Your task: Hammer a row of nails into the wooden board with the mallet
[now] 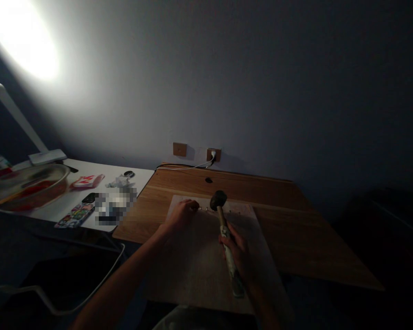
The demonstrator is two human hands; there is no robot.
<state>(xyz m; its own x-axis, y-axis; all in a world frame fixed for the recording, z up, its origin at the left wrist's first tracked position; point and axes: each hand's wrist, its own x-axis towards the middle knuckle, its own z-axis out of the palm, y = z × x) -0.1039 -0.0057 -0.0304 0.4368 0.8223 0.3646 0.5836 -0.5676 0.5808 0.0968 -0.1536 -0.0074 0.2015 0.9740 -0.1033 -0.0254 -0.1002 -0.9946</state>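
Note:
My right hand (237, 251) is closed round the pale handle of a mallet (223, 224). Its dark head hangs just above the far edge of a pale wooden board (199, 270) lying on the brown desk (296, 220). My left hand (181, 214) rests on the board's far left part, its fingers pinched together at a row of small nails (206, 209) along that edge. What the fingertips hold is too small to make out. The mallet head is a short way right of my left fingertips.
A white table (72, 201) stands to the left with a glass bowl (27, 185), a phone in a colourful case (76, 213) and small items. A lamp arm (17, 119) rises there. Wall sockets (213, 153) with a white cable sit behind the desk.

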